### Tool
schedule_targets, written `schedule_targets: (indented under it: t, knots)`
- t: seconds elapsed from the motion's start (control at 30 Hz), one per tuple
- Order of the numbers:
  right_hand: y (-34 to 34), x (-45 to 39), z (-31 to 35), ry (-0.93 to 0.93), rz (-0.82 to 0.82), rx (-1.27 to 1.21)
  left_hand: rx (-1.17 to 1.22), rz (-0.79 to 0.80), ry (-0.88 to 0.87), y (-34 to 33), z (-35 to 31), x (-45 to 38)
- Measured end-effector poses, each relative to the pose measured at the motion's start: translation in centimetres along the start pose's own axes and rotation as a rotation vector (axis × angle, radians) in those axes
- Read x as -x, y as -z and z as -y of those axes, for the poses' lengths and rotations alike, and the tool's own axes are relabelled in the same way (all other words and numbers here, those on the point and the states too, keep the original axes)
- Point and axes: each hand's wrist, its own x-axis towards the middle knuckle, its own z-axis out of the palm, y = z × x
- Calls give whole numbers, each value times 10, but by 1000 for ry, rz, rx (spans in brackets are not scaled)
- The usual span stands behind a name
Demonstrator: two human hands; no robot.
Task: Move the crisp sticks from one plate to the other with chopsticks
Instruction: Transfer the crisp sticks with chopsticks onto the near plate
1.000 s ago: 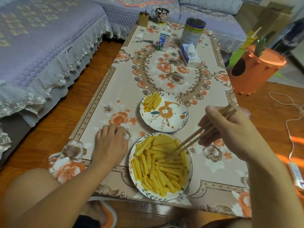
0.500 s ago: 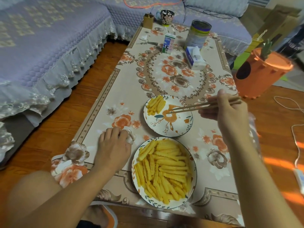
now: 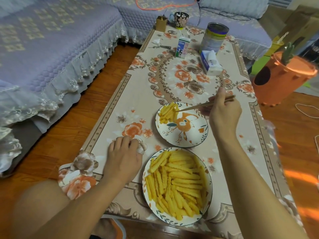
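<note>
Nearest: near plate [image 3: 146,188], heaped with crisp sticks [image 3: 177,185] lying crosswise over one another, most of the load still here by the look of it. Probably very light, dry, stiff and brittle, ridged along the sides, so some bite for wooden tips but liable to snap under a hard squeeze. Best pinched near the middle of a single stick lying on top of the heap, across its narrow width, so neither end tips down; end grabs likely to swivel and drop.

Left of that plate: left hand [image 3: 123,157] resting palm down on the flowered surface [image 3: 112,109], fingers [image 3: 120,140] loosely curled, holding nothing.

Farther on: far plate [image 3: 193,135] with a small pile of transferred sticks [image 3: 168,112] at its far-left side. Chopsticks [image 3: 200,106] reaching over it, tips right at that pile; whether a stick sits between the tips cannot be told.

Right hand [image 3: 224,114] wrapped round the chopsticks' upper ends, thumb raised.

Beyond: milk carton [image 3: 182,47], tissue pack [image 3: 211,63], tin [image 3: 214,37], mug [image 3: 180,19].
</note>
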Motion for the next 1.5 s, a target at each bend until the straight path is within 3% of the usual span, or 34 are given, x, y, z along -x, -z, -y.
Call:
schedule_targets:
  t: [0.17, 0.33, 0.5, 0.77, 0.9, 1.1, 1.5]
  knots:
    - [33, -2, 3, -26, -28, -82, 0, -13, -3, 0, 0, 1]
    - [81, 6, 34, -40, 79, -164, 6, -28, 3, 1, -1, 2]
    - [116, 22, 68, 9, 260, 49, -2, -27, 1, 0, -2, 2]
    - [101, 53, 61, 84, 585, 282, -5, -28, -2, 0, -2, 3]
    - [111, 39, 63, 66, 496, 209, -9, -26, -3, 0, -2, 2]
    - [89, 12, 44, -22, 206, 33, -3, -23, -5, 1, -2, 2]
    - [-9, -3, 6, -21, -12, 35, 5, -9, 5, 0, 0, 0]
